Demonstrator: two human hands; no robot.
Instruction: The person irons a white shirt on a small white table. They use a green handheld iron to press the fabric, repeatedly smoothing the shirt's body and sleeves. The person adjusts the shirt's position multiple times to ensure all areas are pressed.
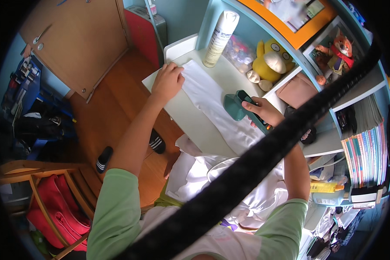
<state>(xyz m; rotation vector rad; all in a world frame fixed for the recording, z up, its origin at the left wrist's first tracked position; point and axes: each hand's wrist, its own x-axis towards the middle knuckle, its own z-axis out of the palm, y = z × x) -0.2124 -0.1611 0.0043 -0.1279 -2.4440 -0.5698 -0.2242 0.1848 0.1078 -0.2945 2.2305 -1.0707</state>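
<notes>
My right hand (267, 111) grips the handle of a green handheld garment steamer (235, 105). Its broad head is over a white garment (211, 94), whose long, narrow part, apparently a sleeve, stretches along the white desktop (195, 125). At the far end of that fabric, my left hand (167, 81) has its fingers bent around the edge, holding it by the desk's corner. The rest of the garment hangs in bunched folds over the near edge toward my lap. A pale cord (214, 165) loops across these folds. A black strap crosses the view and hides part of the cloth and my right forearm.
A white spray can (221, 39) stands at the desk's back, beside a yellow plush toy (271, 63) and a bag of small colourful items (239, 53). Shelves with books (365, 156) rise on the right. A wooden chair (35, 172) with a red bag (58, 208) is at lower left.
</notes>
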